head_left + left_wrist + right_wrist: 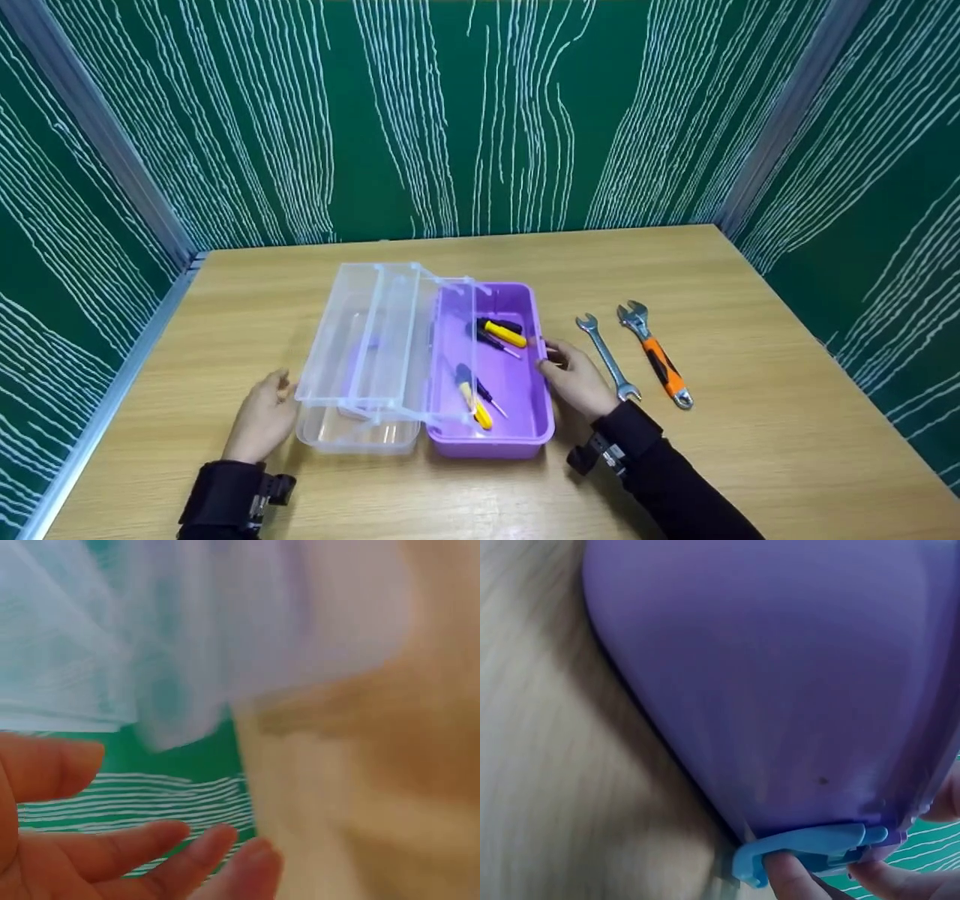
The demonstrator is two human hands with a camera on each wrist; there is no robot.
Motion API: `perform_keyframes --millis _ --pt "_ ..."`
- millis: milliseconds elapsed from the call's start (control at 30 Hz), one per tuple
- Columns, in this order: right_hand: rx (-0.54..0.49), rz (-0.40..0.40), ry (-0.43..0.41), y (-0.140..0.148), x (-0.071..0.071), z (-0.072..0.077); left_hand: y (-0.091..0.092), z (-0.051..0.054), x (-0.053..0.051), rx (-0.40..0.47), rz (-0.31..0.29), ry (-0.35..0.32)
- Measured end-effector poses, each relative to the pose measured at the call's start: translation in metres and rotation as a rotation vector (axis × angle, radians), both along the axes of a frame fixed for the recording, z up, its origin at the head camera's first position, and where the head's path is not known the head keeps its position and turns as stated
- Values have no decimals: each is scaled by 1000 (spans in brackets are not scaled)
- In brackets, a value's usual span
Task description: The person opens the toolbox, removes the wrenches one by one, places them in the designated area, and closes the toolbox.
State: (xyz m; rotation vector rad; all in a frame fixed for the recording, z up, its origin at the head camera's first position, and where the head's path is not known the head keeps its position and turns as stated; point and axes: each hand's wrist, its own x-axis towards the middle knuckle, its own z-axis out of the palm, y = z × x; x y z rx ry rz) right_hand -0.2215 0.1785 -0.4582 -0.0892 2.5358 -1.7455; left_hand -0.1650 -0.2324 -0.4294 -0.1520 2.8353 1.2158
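A purple toolbox (517, 405) stands on the table, and its clear hinged lid (390, 330) is swung over to the left. Inside lie several small screwdrivers, among them one with a yellow handle (505, 334). My right hand (577, 379) grips the box's right wall at the rim. In the right wrist view its fingers touch a blue latch (810, 841) on that wall. To the left of the lid, my left hand (262, 416) holds nothing, its fingers loosely bent. Space shows between those fingers and the clear plastic in the left wrist view.
Under the raised lid sits a clear plastic tray (360, 439), left of the box. An open-end wrench (607, 356) and an adjustable wrench with an orange handle (660, 360) lie to the right on the wooden table (757, 450). Green patterned walls (525, 112) surround the table.
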Motion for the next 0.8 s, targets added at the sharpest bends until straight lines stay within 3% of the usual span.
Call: perform_keyframes --millis 67,300,567,800 --pt "-6 -5 -15 0 0 -1 1 -8 0 0 -15 -20" --pt "-21 -25 -47 -2 -1 -3 7 -23 3 50 -2 23" --pt "-59 -25 -35 -3 2 -3 9 -22 4 34 -11 39" --pt "-71 -20 -13 -1 1 -4 9 -13 2 6 -25 44"
